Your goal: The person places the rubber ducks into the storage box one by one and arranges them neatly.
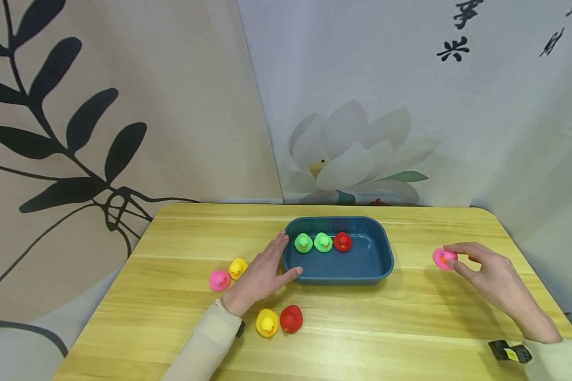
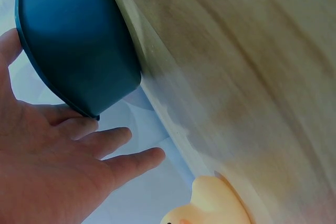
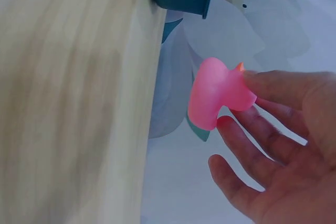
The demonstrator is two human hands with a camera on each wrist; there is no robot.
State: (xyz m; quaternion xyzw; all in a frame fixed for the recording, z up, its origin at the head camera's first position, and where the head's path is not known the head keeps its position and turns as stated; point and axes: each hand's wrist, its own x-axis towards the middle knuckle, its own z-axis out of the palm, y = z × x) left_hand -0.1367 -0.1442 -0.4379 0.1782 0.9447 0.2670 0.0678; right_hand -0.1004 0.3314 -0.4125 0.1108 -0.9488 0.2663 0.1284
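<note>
While your right hand [image 1: 493,272] pinches a pink duck [image 1: 442,258] between thumb and fingers, raised off the surface [image 1: 391,333], your left hand [image 1: 262,272] lies with its fingers spread and nearly straight against the rim of the blue tray [image 1: 339,280]. The tray sits just to the right of your left hand and well to the left of your right; inside, two green ducks [image 1: 323,242] and a red duck [image 1: 342,242] line up, nearer your left hand. Outside your left wrist are a second pink duck [image 1: 219,281] and a yellow duck [image 1: 238,269], side by side; to the near right of that wrist stand another yellow duck [image 1: 267,323] and another red duck [image 1: 291,319]. On the wall cloth [image 1: 386,63] beyond your hands you can read 事 and 兴. Bare wood runs between your right hand and the tray, with tray floor showing at that end. The surface's right edge passes close beyond your right hand; its far edge lies behind the tray.
</note>
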